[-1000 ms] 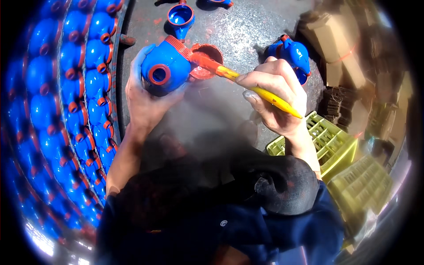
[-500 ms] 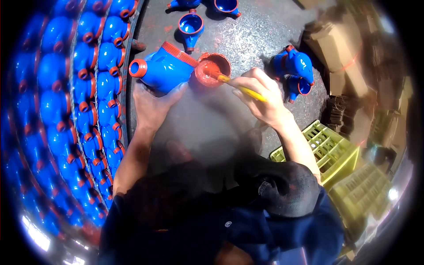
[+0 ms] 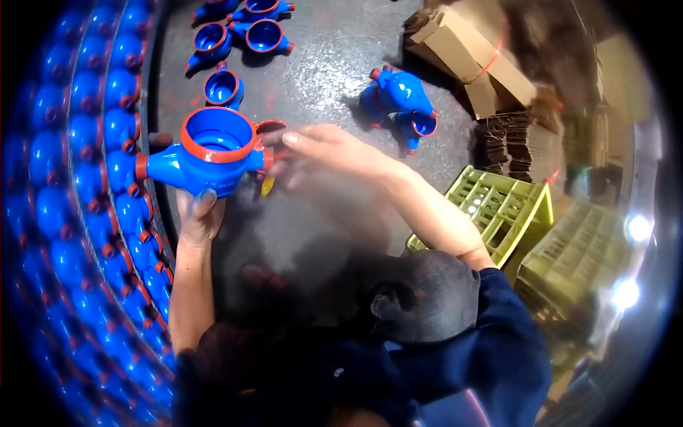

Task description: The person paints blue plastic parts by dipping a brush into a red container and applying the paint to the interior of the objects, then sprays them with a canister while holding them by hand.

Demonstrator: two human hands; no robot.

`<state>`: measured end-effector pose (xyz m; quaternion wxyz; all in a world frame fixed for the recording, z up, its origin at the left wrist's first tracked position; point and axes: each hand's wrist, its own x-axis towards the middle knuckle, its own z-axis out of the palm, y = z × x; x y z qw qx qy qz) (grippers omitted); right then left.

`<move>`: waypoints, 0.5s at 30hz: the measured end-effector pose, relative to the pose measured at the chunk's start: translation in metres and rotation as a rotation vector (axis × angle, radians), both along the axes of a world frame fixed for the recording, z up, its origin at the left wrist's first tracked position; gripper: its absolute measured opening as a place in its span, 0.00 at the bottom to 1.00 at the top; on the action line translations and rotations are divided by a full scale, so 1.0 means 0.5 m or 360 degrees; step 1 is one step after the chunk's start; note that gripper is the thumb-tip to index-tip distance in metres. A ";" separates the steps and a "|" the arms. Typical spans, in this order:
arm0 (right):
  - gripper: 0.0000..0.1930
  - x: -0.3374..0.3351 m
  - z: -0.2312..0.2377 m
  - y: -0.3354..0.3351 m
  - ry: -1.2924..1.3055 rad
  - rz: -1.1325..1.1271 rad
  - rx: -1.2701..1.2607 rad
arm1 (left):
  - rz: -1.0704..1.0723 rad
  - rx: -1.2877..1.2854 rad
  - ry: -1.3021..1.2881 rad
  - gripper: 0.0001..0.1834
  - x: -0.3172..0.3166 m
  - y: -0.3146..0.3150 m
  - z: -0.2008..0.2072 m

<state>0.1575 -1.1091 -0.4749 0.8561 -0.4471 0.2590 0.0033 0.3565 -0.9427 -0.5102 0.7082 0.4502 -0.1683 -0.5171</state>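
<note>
My left hand (image 3: 199, 213) is closed around the underside of a blue meter housing (image 3: 206, 164), its thumb pressed on the body. The housing has a wide round opening facing up, with a red rim and red pipe ends. My right hand (image 3: 320, 153) is beside the housing's right pipe end, its lower fingers blurred. Whether it grips anything cannot be made out. Just below that pipe end shows the yellow handle of a paintbrush (image 3: 267, 186); its bristles are hidden. Behind the housing, the red-stained paint pot (image 3: 272, 127) is mostly covered.
Stacked rows of blue housings (image 3: 85, 135) line the left side. Several loose housings (image 3: 264, 35) stand at the far left of the grey worktop (image 3: 320, 71), with others (image 3: 402, 96) farther right. Flattened cardboard (image 3: 484, 57) and yellow-green crates (image 3: 498, 206) are on the right.
The housing has been lifted and turned so its opening faces up. My right hand has moved from the paint pot to the housing's right end. The view has shifted right.
</note>
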 end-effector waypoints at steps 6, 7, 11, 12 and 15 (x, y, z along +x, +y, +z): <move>0.21 -0.019 0.007 -0.009 -0.0216 -0.0403 0.0607 | -0.0599 0.0016 -0.0181 0.53 0.011 -0.078 0.028; 0.21 -0.035 0.007 -0.025 -0.0207 -0.0452 0.0388 | -0.0679 -0.0011 -0.0212 0.52 0.017 -0.101 0.031; 0.19 -0.103 0.032 -0.146 -0.0163 -0.0700 -0.0152 | -0.0497 0.0185 -0.0706 0.43 0.074 -0.170 0.003; 0.18 -0.116 0.027 -0.182 -0.0096 -0.0793 -0.0310 | -0.0256 0.0456 -0.0746 0.39 0.116 -0.166 -0.033; 0.19 -0.151 0.001 -0.286 0.0072 -0.1025 -0.0433 | 0.0127 0.0873 -0.0906 0.29 0.205 -0.142 -0.151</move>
